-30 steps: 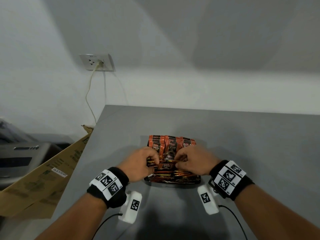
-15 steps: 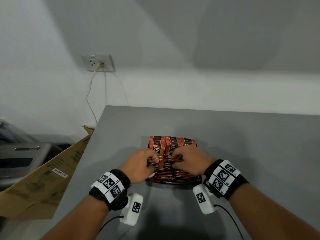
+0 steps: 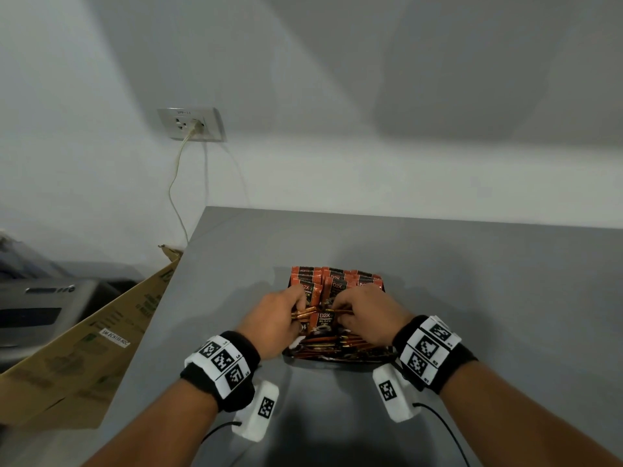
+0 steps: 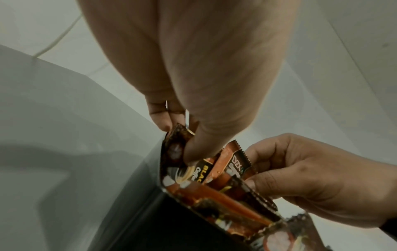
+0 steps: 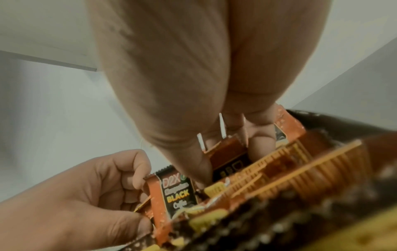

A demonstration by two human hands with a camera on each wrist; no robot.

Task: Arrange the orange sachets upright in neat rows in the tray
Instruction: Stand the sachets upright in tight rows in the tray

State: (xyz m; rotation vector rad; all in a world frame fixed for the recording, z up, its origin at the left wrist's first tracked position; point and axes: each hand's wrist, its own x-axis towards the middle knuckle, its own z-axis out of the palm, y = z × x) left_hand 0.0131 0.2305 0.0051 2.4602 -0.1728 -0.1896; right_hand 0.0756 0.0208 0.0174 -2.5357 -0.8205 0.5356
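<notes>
A dark tray (image 3: 337,359) sits on the grey table. Orange sachets (image 3: 332,281) stand upright in rows at its far end, and others lie flat (image 3: 333,343) at the near end. My left hand (image 3: 300,315) pinches the edge of a sachet (image 4: 174,149) between thumb and fingers. My right hand (image 3: 341,315) pinches another sachet (image 5: 227,152) over the tray's middle. Between the hands a sachet (image 3: 325,323) stands face toward me; the right wrist view shows left fingers (image 5: 137,176) on its edge. The tray's floor is hidden.
A grey table (image 3: 472,281) runs off to the right, with its left edge near the tray. A cardboard box (image 3: 84,348) leans beside that edge. A wall socket (image 3: 190,124) with a hanging cord is on the white wall behind.
Little differs: both hands stay over the tray's middle with sachets in their fingers, shifting only slightly.
</notes>
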